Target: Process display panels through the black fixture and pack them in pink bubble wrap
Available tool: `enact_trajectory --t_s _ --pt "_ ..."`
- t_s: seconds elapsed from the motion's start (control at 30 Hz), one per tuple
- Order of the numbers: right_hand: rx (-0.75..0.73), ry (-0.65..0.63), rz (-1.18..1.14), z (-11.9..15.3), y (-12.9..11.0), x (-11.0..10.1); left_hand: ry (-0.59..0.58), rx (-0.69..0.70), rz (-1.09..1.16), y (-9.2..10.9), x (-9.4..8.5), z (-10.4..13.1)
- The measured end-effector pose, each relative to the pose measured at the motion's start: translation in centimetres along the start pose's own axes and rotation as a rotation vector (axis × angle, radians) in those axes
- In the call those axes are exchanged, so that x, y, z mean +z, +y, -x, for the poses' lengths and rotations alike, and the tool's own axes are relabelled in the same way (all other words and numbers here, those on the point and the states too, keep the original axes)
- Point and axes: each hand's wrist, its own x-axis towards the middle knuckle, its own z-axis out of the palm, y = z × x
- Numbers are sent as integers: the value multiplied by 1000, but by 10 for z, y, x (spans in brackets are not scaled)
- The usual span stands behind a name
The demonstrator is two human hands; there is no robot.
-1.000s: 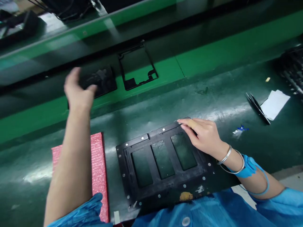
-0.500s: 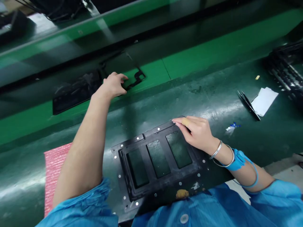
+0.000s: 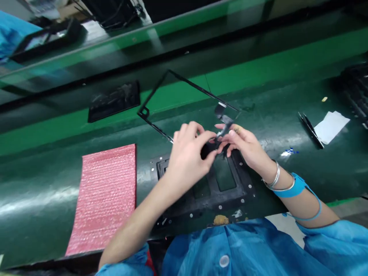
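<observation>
A thin black rectangular frame (image 3: 201,89) is lifted at a tilt over the bench. My left hand (image 3: 186,153) is closed on its near edge, thumb and fingers pinching. Close beside it, my right hand (image 3: 247,147) pinches a dark flexible strip (image 3: 221,110) attached to the frame. The exact finger contact is blurred. Below both hands lies a black fixture plate (image 3: 221,197) with rectangular openings and small round silver dots along its border; my left hand and forearm hide part of it.
A pink bubble-wrap sheet (image 3: 107,191) lies at left. Behind it is a dark flat panel (image 3: 115,101) on the green strip. At right lie tweezers (image 3: 312,130), white paper (image 3: 331,126) and small blue bits (image 3: 291,150). Black stacked parts (image 3: 355,90) stand at far right.
My left hand has brought the thin frame from the green strip toward me, above the fixture plate. My right hand has left the plate's edge and now pinches the strip.
</observation>
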Motion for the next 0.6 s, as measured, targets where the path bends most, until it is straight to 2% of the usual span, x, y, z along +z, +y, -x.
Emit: enact_trajectory --t_s 0.13,0.23,0.3,0.4,0.47,0.53,0.6 --pt "4 -31 -43 0 -6 -5 33 -6 -22 25 16 29" --pt "76 -117 -65 -2 -10 -16 121 45 3 24 4 51" --pt "149 -208 -67 -4 -12 -27 308 21 25 11 -12 70" --pt "266 -349 -45 -7 -14 -41 750 -210 -48 -31 -32 110" --pt "347 -432 -17 -9 -14 -47 923 -424 -140 -72 -34 142" --pt "420 -497 33 -9 -14 -49 743 -697 -201 -113 -28 178" --pt "470 -525 96 -10 -14 -49 597 -946 -228 -144 -18 215"
